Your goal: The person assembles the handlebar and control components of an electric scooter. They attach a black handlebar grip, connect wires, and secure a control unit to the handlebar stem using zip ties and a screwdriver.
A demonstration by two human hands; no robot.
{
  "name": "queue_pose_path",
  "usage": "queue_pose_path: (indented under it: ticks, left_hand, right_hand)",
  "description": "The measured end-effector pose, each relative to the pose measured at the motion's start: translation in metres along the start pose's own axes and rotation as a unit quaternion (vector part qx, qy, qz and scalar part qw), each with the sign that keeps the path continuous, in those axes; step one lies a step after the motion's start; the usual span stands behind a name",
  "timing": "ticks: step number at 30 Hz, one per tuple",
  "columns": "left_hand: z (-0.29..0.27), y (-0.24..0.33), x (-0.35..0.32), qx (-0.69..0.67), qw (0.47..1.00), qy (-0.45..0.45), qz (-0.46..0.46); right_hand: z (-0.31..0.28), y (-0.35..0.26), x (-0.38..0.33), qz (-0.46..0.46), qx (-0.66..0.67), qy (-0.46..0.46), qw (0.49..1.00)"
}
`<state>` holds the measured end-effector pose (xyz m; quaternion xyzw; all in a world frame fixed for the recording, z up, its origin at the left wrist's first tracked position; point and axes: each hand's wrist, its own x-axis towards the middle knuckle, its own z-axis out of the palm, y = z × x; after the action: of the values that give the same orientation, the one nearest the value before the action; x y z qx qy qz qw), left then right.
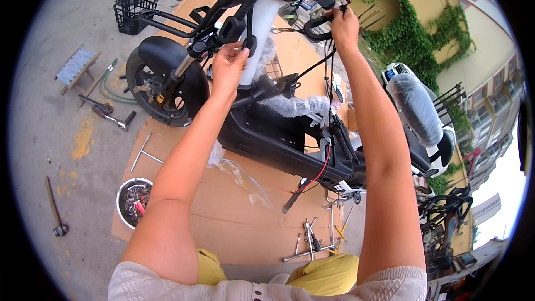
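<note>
Several fingers of the left hand (227, 72) pinch a black rounded part (251, 46), while those of the right hand (345, 27) bend at a looped black cable (313, 24), exact grip hidden; beyond both, a black scooter (262, 145) sits over cardboard (234, 228)

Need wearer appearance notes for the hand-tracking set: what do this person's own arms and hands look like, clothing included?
Left hand and right hand are both gloveless; no watch or bracelet visible. Forearms are uncovered. Short sleeves, pale grey-beige with a textured knit pattern, belong to a matching top with small dark buttons.
</note>
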<state>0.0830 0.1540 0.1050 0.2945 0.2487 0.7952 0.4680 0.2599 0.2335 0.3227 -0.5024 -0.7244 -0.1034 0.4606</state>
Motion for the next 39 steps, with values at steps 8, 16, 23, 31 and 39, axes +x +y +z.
queue_pose_path:
  ticks: [8, 16, 23, 31, 39]
  left_hand:
    - [0.009, -0.002, 0.002, -0.102, 0.994, 0.030, 0.006]
    - [0.015, -0.004, 0.008, -0.104, 0.994, 0.041, -0.005]
    - [0.019, 0.018, 0.006, 0.097, 0.994, 0.029, 0.037]
    - [0.010, 0.015, 0.024, 0.317, 0.933, 0.027, 0.170]
    - [0.009, 0.021, 0.025, 0.377, 0.905, -0.003, 0.197]
  right_hand:
    - [-0.017, -0.010, 0.024, -0.040, -0.066, 0.022, 0.997]
    - [-0.029, -0.009, 0.046, -0.051, -0.025, -0.017, 0.998]
    - [-0.036, -0.018, 0.030, -0.065, -0.031, 0.004, 0.997]
    - [-0.045, -0.026, 0.022, -0.055, -0.014, -0.016, 0.998]
    - [-0.052, -0.019, 0.010, -0.028, -0.050, -0.045, 0.997]
